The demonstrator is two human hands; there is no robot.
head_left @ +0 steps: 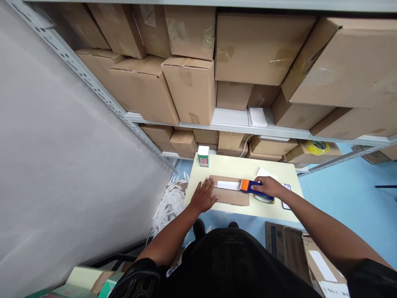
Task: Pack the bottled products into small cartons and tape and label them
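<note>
The left hand (203, 195), fingers spread, lay flat on the cardboard (232, 197); the right (267, 187) gripped a blue-and-orange tape dispenser (257, 190).

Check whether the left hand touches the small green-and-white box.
Apart. The head view shows it: bare tabletop lies between the fingertips of the left hand and the green-and-white box.

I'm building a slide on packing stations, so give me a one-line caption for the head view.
Left hand steadying flattened cardboard, right hand gripping a blue-and-orange tool.
</note>
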